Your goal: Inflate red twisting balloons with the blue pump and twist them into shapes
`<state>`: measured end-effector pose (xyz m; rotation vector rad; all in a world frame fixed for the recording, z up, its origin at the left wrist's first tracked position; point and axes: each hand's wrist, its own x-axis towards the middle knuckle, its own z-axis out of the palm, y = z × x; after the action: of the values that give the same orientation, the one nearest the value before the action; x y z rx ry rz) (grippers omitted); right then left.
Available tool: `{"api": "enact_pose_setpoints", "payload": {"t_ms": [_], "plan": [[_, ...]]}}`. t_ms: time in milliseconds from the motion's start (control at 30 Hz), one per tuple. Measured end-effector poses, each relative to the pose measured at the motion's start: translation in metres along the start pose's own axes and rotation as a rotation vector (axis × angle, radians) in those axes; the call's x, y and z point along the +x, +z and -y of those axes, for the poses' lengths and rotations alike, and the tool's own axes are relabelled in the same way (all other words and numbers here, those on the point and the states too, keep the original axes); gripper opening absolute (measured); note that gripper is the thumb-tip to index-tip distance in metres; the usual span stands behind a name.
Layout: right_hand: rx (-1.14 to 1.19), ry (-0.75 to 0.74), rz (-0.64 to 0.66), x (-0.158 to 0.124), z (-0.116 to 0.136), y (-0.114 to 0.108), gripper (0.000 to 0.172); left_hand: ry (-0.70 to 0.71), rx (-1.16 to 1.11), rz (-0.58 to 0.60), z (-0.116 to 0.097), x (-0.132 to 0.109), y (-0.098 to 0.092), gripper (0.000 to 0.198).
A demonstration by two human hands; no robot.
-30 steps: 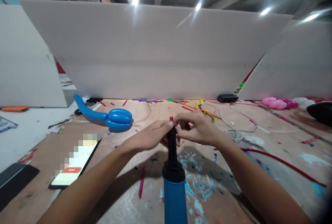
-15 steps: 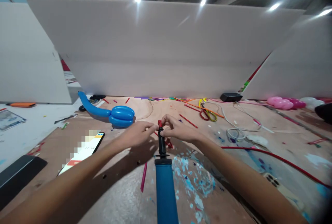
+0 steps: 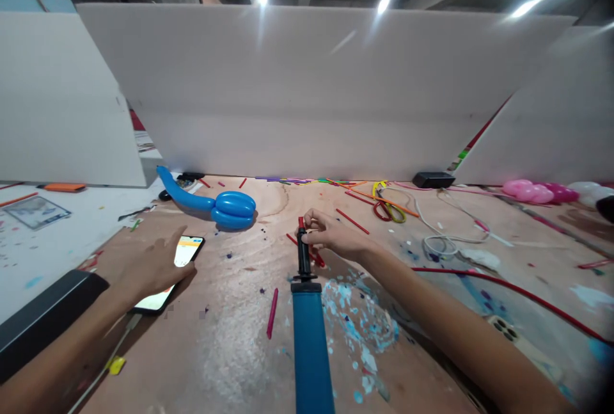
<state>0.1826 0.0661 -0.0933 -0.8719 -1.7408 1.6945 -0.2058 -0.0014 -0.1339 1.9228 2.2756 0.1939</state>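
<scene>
A blue hand pump (image 3: pixel 313 343) with a black nozzle points away from me over the table. At the nozzle's tip is a red balloon (image 3: pixel 301 222), uninflated; more red rubber shows behind the nozzle. The thumb and fingers of my right hand (image 3: pixel 330 235) are closed on the nozzle just at the red end. My left hand (image 3: pixel 148 263) lies over a lit phone (image 3: pixel 189 246), thumb and index finger apart, partly covering the screen. A cable runs from the phone's near end. Beyond it rests a blue twisted balloon (image 3: pixel 234 209) with a long tail.
White boards (image 3: pixel 307 94) stand along the back. Scissors (image 3: pixel 394 211), loose uninflated balloons and a white cable (image 3: pixel 439 244) lie at right. Pink balloons (image 3: pixel 527 191) are farther right. A black case (image 3: pixel 52 318) is at left, a second phone (image 3: pixel 522 343) under my right forearm.
My left hand has left the pump's nozzle and moved left onto the phone. My right hand stays at the nozzle. The view has shifted slightly.
</scene>
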Motion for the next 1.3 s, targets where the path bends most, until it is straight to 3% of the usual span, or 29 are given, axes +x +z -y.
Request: {"api": "enact_pose_setpoints", "payload": {"t_ms": [167, 300, 333, 433, 467, 600, 700, 800, 967, 1067, 1167, 1300], "plan": [[0.060, -0.010, -0.041, -0.001, -0.006, 0.004, 0.034, 0.029, 0.091, 0.051, -0.006, 0.000, -0.010, 0.091], [0.086, -0.079, -0.113, -0.004, -0.002, 0.015, 0.032, 0.089, -0.124, -0.019, -0.026, -0.013, -0.023, 0.101], [0.066, -0.097, -0.130, -0.006, 0.001, 0.019, 0.031, 0.137, -0.280, 0.012, -0.041, -0.022, -0.026, 0.094], [-0.050, -0.156, -0.211, -0.013, 0.015, 0.030, 0.030, 0.291, -1.050, 0.439, -0.103, -0.051, -0.032, 0.067], [-0.084, -0.185, -0.242, -0.016, 0.020, 0.034, 0.030, 0.301, -1.261, 0.506, -0.127, -0.060, -0.031, 0.065], [-0.078, -0.268, -0.239, -0.030, 0.028, 0.047, 0.024, 0.124, -1.642, 0.581, -0.210, -0.067, -0.020, 0.046], [-0.166, -0.338, -0.245, -0.042, 0.020, 0.055, 0.030, -0.021, -1.787, 0.556, -0.241, -0.051, -0.010, 0.038], [-0.090, -0.324, -0.273, -0.060, 0.005, 0.065, 0.041, 0.021, -1.935, 0.511, -0.250, -0.035, -0.006, 0.022], [0.269, 0.072, -0.189, -0.097, -0.010, 0.095, 0.060, 0.088, -2.017, 0.493, -0.248, -0.024, -0.014, 0.016], [0.427, 0.227, -0.227, -0.112, -0.008, 0.108, 0.050, 0.120, -2.097, 0.487, -0.249, -0.017, -0.022, 0.017], [0.609, 0.307, -0.250, -0.115, -0.004, 0.108, 0.042, 0.107, -2.172, 0.512, -0.255, -0.005, -0.031, 0.013], [0.721, 0.384, -0.226, -0.106, -0.004, 0.086, 0.049, 0.080, -2.187, 0.518, -0.269, 0.021, -0.038, 0.020]]}}
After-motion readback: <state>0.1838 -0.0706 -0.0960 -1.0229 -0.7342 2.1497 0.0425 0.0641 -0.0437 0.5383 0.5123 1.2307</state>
